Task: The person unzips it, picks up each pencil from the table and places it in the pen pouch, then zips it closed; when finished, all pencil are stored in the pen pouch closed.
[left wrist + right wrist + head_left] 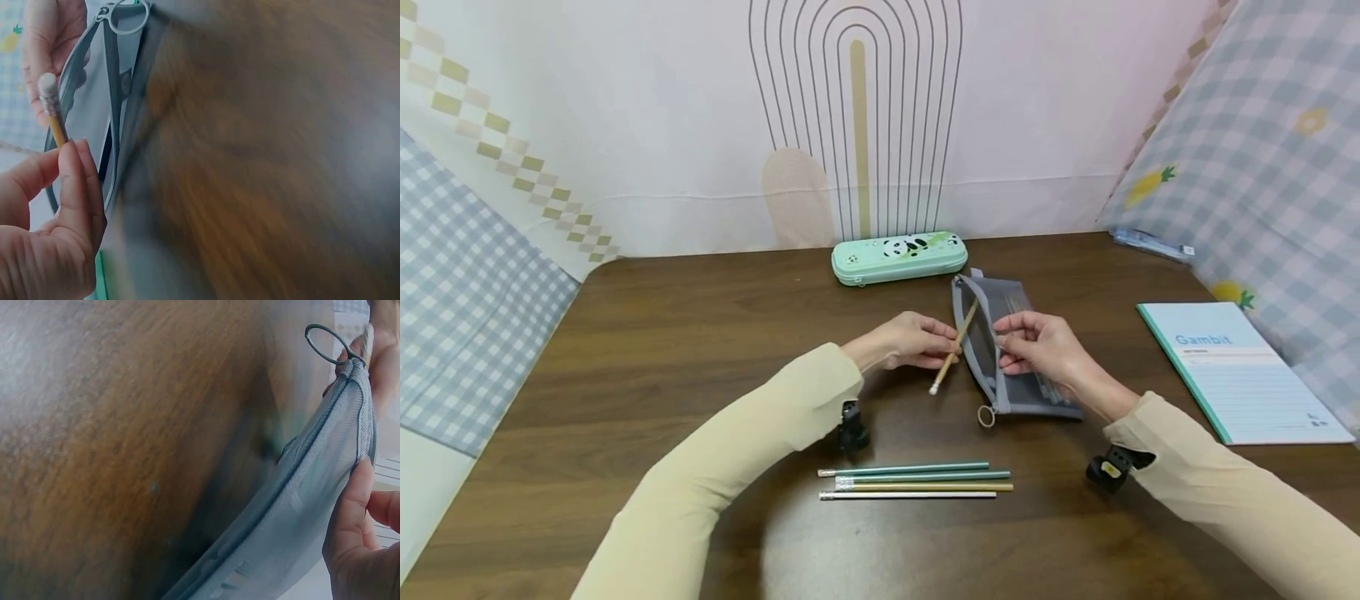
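Observation:
Between thumb and fingers, my left hand (pixel 917 340) pinches a yellow pencil (pixel 946 371) with a white eraser end toward me. The pencil's far end reaches into the mouth of a grey mesh zip pouch (pixel 1051 396). My right hand (pixel 1041 348) pinches the pouch's near edge and holds the mouth spread apart. A ring zipper pull (pixel 987 417) hangs at the pouch's front corner. Thin long items show through the mesh. In the left wrist view the pencil's eraser (pixel 47 86) stands up above the fingers; in the right wrist view the thumb grips the pouch's edge (pixel 359 440).
Several pencils (pixel 917 488), green, gold and white, lie side by side at the front of the wooden table (pixel 700 308). A mint panda pencil case (pixel 898 258) sits at the back. On the right are a Gambit notebook (pixel 1247 375) and a clear slim packet (pixel 1152 245).

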The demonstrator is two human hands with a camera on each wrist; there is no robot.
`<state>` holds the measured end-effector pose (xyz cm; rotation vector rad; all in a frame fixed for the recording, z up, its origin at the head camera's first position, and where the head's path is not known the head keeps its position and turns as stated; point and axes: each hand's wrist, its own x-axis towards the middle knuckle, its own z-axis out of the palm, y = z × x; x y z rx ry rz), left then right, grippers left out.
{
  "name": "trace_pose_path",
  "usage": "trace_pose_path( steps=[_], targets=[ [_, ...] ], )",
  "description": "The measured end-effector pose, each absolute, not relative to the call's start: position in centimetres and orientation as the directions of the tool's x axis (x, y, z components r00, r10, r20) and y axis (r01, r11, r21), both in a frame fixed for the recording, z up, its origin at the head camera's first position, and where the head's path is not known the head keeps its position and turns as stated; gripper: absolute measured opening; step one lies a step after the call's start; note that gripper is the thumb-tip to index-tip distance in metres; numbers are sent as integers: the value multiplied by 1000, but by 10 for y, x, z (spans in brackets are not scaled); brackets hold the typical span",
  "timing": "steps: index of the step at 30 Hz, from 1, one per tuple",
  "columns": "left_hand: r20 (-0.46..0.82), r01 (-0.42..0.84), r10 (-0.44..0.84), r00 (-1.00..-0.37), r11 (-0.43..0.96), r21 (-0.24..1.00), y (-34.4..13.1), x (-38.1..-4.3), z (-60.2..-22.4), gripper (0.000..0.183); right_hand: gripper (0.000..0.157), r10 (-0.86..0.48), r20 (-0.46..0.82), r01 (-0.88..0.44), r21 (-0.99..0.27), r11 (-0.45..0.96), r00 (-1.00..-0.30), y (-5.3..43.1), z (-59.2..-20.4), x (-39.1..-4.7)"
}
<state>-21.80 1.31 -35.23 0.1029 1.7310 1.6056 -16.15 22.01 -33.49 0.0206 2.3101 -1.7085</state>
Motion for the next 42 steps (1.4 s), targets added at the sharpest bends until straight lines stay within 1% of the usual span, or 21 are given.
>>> trace_pose_path(
  steps=[4, 7, 11, 17, 19, 22, 26, 33, 37, 42],
  targets=[
    [-485, -489, 519, -704, 142, 861, 31, -221, -354, 35, 32, -144, -232, 177, -931, 318, -962, 219, -334, -162],
    [-493, -509, 499, -713, 115, 853, 42, -221, -356, 36, 33, -145, -238, 180, -926, 331, -960, 219, -333, -161],
    [-476, -493, 465, -746, 95, 865, 55, -219, -358, 36, 33, -151, -241, 180, -926, 333, -959, 220, -333, -161],
    [-433, -455, 386, -814, 38, 890, 69, -213, -365, 38, 34, -154, -242, 181, -926, 330, -958, 221, -333, -161],
    [-423, -450, 367, -829, 14, 893, 72, -212, -367, 38, 33, -156, -240, 177, -926, 333, -958, 221, -334, -161],
    [-408, -451, 373, -833, -33, 892, 75, -210, -367, 39, 34, -159, -231, 168, -927, 335, -960, 222, -334, -161],
    [-399, -468, 415, -818, -74, 881, 73, -207, -365, 41, 36, -169, -221, 157, -933, 324, -960, 223, -334, -160],
    [-401, -475, 505, -765, -21, 880, 54, -198, -360, 41, 37, -168, -216, 155, -936, 316, -962, 224, -335, -160],
    [-401, -461, 594, -697, 57, 886, 34, -189, -359, 40, 37, -165, -214, 154, -937, 315, -963, 225, -336, -160],
    [-394, -366, 706, -589, 203, 909, 1, -178, -356, 38, 35, -160, -214, 155, -935, 318, -964, 226, -336, -161]
  ],
)
